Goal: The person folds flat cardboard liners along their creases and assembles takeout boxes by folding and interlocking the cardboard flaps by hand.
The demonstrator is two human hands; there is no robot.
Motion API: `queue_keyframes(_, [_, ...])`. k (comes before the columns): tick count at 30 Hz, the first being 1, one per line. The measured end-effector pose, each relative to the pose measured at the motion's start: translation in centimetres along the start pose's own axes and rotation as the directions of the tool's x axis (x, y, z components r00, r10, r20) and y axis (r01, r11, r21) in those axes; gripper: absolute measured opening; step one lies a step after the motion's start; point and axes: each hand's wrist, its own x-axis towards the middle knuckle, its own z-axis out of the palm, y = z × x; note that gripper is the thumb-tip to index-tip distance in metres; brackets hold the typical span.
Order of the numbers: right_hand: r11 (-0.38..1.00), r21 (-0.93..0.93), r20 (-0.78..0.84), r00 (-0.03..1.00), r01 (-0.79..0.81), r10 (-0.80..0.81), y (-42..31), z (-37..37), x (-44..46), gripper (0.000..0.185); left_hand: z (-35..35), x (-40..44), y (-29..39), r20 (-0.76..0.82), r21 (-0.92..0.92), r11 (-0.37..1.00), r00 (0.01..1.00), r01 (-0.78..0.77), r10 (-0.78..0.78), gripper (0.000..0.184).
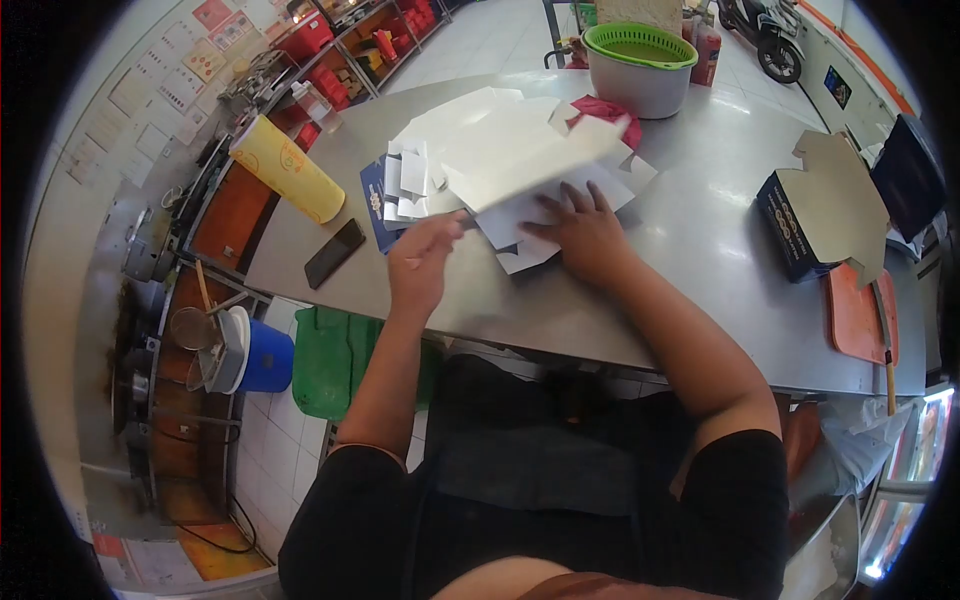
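A white carton (pixel 512 222), partly folded, sits near the middle of a steel tabletop (pixel 705 280), towards the person's side; one of its panels stands raised at a slant and is blurred. The person's right hand (pixel 585 235) lies palm down on the carton's near part, fingers spread apart and reaching forward, pressing on the white surface rather than wrapping around it. The left hand (pixel 422 265) is held just to the left of the carton, its fingers loosely bent and their tips turned in towards the carton's left corner; blur there makes it impossible to tell whether the fingertips pinch the edge, touch it or stop short. Beyond the carton spreads a pile of flat white card (pixel 470 125), and at its left are a few upright white flaps (pixel 408 180) with a dark blue panel (pixel 375 205) beside them. A dark phone (pixel 335 254) lies to the left of the left hand, near a yellow roll (pixel 290 170) that appears tilted in this wide, curved view. At the far side, a red cloth (pixel 598 108) is bunched beside a pale tub (pixel 640 88) topped by a green basket (pixel 640 35), with a red bottle (pixel 707 55) behind. Well to the right is a dark blue box (pixel 785 228), and near it an orange board (pixel 850 320) with a wooden-handled knife (pixel 890 385). Below the tabletop, at left, are a green bin (pixel 330 365) and a blue bucket (pixel 268 357).
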Motion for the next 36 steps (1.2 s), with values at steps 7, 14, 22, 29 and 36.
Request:
queue_keyframes(7, [0.794,0.352,-0.100,0.824,-0.495,0.558,-1.6,-1.1,2.3,0.084,-4.3,5.1,5.6,-0.524,-0.432,0.888,0.845,-0.157,-0.105,0.041])
queue_keyframes(14, [0.871,0.452,-0.252,0.909,-0.192,0.331,0.1,-0.7,1.3,0.053,-8.5,6.7,9.1,-0.534,-0.386,0.776,0.807,-0.499,0.254,0.044])
queue_keyframes(22, [0.948,0.238,-0.454,0.839,-0.212,0.302,1.3,-3.8,0.9,0.061,-12.5,2.0,13.3,-0.504,0.104,0.624,0.500,-0.775,0.705,0.037])
queue_keyframes(29, [0.975,-0.010,-0.561,0.809,-0.220,0.177,-0.7,-7.1,3.9,0.067,-18.4,-5.2,12.5,-0.475,0.267,0.598,0.436,-0.756,0.764,0.035])
queue_keyframes(36, [0.993,-0.016,-0.284,0.953,-0.113,0.104,-4.4,-2.9,12.4,0.049,-20.8,-9.9,11.7,-0.571,0.262,0.696,0.474,-0.668,0.670,0.034])
